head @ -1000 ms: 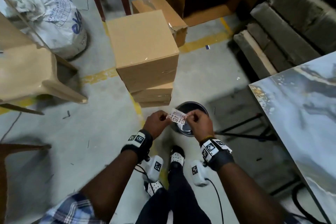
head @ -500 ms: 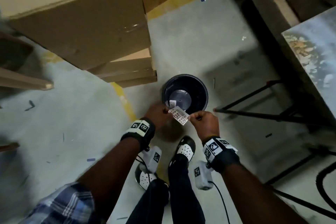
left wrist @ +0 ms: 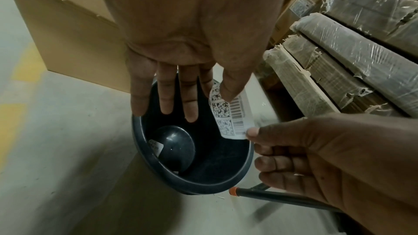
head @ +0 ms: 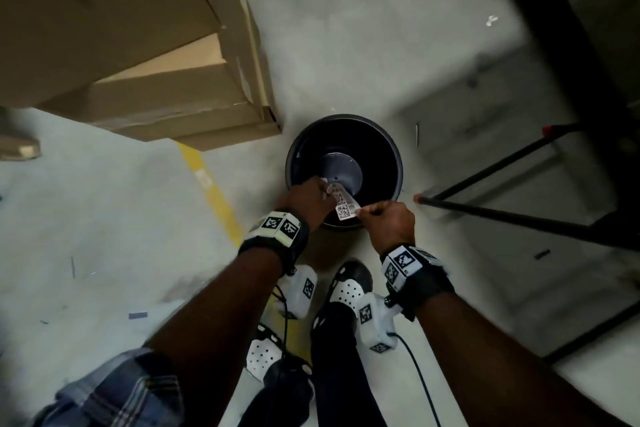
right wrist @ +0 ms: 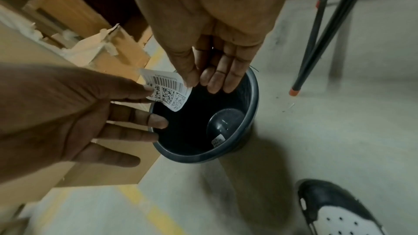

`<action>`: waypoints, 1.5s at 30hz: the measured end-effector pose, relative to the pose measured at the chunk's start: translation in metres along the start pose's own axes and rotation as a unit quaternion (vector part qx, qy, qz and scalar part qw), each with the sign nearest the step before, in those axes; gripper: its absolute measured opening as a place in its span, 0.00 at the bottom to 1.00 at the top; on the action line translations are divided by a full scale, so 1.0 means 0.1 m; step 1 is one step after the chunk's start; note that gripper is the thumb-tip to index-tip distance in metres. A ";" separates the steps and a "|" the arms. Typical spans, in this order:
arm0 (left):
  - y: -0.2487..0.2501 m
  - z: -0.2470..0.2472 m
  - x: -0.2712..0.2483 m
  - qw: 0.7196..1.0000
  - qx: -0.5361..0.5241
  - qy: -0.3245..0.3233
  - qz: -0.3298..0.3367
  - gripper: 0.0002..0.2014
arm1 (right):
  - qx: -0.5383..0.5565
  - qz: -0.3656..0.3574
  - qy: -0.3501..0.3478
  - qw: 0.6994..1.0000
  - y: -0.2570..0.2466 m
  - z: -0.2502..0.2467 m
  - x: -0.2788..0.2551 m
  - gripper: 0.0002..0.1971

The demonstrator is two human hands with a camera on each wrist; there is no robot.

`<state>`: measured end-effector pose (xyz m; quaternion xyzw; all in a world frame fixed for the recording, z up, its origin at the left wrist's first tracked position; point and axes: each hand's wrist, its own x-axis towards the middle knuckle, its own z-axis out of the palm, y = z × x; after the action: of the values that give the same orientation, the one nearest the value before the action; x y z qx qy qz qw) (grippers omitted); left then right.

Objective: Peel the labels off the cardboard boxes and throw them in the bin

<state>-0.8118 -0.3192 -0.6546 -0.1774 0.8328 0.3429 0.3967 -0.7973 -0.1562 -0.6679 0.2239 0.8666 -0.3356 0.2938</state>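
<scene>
Left hand (head: pixel 309 198) and right hand (head: pixel 388 218) each pinching one end of the label (head: pixel 344 206), right over the open bin (head: pixel 397 163). Thin, light, bendy paper, likely sticky on the back. Best held by the edges, then let go.

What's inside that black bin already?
One small printed label lies at the bottom of the bin, beside the raised round hump in its floor. The hands hold another label over the opening; the floor under them is hidden.
</scene>
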 end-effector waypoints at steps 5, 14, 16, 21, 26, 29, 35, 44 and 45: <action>-0.07 0.11 0.28 0.997 -0.065 0.021 -0.032 0.39 | 0.097 0.061 0.005 0.993 0.11 0.19 0.27 0.07; -0.29 0.38 0.44 0.998 -0.060 0.028 -0.024 0.28 | 0.230 0.100 -0.010 0.968 0.22 0.36 0.61 0.14; -0.31 0.43 0.49 0.997 -0.063 0.025 -0.023 0.26 | 0.211 0.089 -0.014 0.973 0.22 0.37 0.68 0.12; -0.35 0.51 0.58 0.998 -0.057 0.017 -0.013 0.25 | 0.149 0.063 -0.017 0.987 0.26 0.36 0.85 0.11; -0.40 0.52 0.67 0.998 -0.059 0.023 -0.014 0.25 | 0.067 0.042 -0.019 0.997 0.26 0.29 0.97 0.11; -0.43 0.52 0.73 0.998 -0.062 0.020 -0.013 0.25 | 0.004 0.024 -0.017 1.000 0.22 0.27 1.01 0.13; -0.47 0.58 0.82 0.998 -0.054 0.015 -0.004 0.24 | -0.046 0.001 -0.036 0.998 0.19 0.29 1.07 0.12; -0.53 0.66 0.83 0.997 -0.070 0.024 0.004 0.19 | -0.070 -0.003 0.007 0.998 0.19 0.24 1.11 0.06; -0.53 0.65 0.81 0.997 -0.069 0.029 0.004 0.17 | -0.069 -0.002 0.007 0.998 0.20 0.23 1.10 0.05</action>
<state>-0.7970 -0.3119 -0.7700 -0.2107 0.8188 0.3961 0.3581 -0.8573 -0.1387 -0.7633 0.2036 0.8904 -0.2736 0.3014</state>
